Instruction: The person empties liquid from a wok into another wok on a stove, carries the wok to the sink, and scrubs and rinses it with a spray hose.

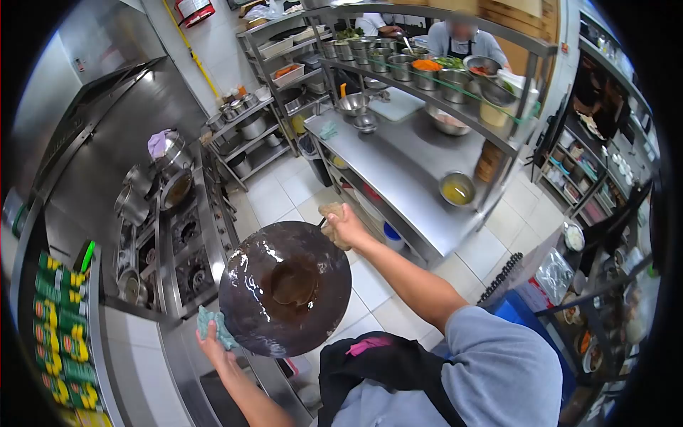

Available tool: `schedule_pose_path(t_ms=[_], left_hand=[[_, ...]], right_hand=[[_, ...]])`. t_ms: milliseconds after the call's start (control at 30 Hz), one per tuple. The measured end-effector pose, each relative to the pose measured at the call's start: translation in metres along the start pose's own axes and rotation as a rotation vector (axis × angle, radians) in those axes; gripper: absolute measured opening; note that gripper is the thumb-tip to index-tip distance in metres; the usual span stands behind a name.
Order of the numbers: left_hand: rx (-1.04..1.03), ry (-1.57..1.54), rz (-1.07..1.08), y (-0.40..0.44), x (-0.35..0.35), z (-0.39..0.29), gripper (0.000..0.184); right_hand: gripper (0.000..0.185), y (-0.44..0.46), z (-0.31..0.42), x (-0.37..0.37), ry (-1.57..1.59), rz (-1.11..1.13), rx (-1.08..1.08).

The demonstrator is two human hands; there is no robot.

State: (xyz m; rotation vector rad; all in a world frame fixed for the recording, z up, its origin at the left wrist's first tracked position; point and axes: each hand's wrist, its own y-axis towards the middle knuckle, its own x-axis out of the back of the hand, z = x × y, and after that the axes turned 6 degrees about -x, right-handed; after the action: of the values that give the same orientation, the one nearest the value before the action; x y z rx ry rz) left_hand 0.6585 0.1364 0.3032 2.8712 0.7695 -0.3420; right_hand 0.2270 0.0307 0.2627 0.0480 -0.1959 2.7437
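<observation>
Because a black apron (420, 356) and a grey sleeve (498, 356) fill the nearest part of the view, the hands come just beyond them, both occupied. The left hand (212, 346) grips a blue-green cloth (217, 326) against the near-left rim of a wide dark wok (286, 288); the right hand (347, 226) is closed round a brown cloth (331, 211) at the handle on the opposite side. The wok hangs between them in front of the body, tilted, over the floor beside the stove (165, 235).

It looks like a stiff metal pan, probably heavy for its breadth and hardly fragile. Its wet, shiny surface would likely be slippery to bare skin, and it may be hot, so the padded rim and handle seem the right places to hold, one on each side to check any twisting. Glare makes it hard to tell whether liquid pools in the middle.

Farther off, to the right, a steel bowl (456, 204) with yellow liquid sits on the work table (420, 167). Beyond, behind the pots along the raised shelf (469, 110), stands a co-worker (437, 44).
</observation>
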Motion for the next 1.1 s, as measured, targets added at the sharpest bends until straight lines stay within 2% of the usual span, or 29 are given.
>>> schedule_pose_path(t_ms=[133,233,300,333,433,500,567,767,900,967,1000,1067,1100], left_hand=[[0.004,0.021,0.012,0.108,-0.048,0.016,0.035],[-0.044,0.071,0.139,0.221,-0.066,0.062,0.033],[-0.040,0.112,0.079,0.281,-0.098,0.081,0.030],[-0.034,0.113,0.114,0.308,-0.114,0.084,0.033],[-0.022,0.112,0.200,0.396,-0.169,0.110,0.037],[-0.039,0.121,0.262,0.447,-0.211,0.123,0.033],[-0.010,0.089,0.313,0.491,-0.255,0.135,0.026],[-0.037,0.141,0.443,0.641,-0.361,0.224,0.024],[-0.117,0.261,0.462,0.707,-0.438,0.251,0.022],[-0.090,0.224,0.459,0.748,-0.477,0.259,0.021],[-0.127,0.259,0.486,0.773,-0.493,0.270,0.021],[-0.129,0.247,0.532,0.810,-0.527,0.280,0.021],[-0.120,0.247,0.539,0.825,-0.546,0.282,0.021]], right_hand=[[0.061,0.090,0.009,-0.062,-0.029,0.020,-0.041],[0.051,0.180,-0.007,-0.106,-0.029,-0.022,0.030],[0.042,0.231,-0.013,-0.123,-0.014,0.017,-0.032],[0.037,0.244,0.000,-0.130,0.028,-0.011,-0.041],[0.036,0.313,0.000,-0.148,-0.036,-0.152,0.054],[0.038,0.349,0.010,-0.152,-0.068,-0.169,0.007],[0.036,0.389,0.016,-0.160,0.077,-0.171,-0.023],[0.041,0.543,-0.011,-0.184,0.132,-0.208,-0.073],[0.042,0.626,0.003,-0.200,-0.013,-0.318,-0.028],[0.030,0.680,-0.011,-0.214,-0.049,-0.383,0.007],[0.030,0.708,-0.023,-0.222,-0.041,-0.390,0.000],[0.028,0.753,-0.037,-0.232,0.251,-0.264,-0.168],[0.028,0.767,-0.041,-0.237,0.247,-0.273,-0.174]])
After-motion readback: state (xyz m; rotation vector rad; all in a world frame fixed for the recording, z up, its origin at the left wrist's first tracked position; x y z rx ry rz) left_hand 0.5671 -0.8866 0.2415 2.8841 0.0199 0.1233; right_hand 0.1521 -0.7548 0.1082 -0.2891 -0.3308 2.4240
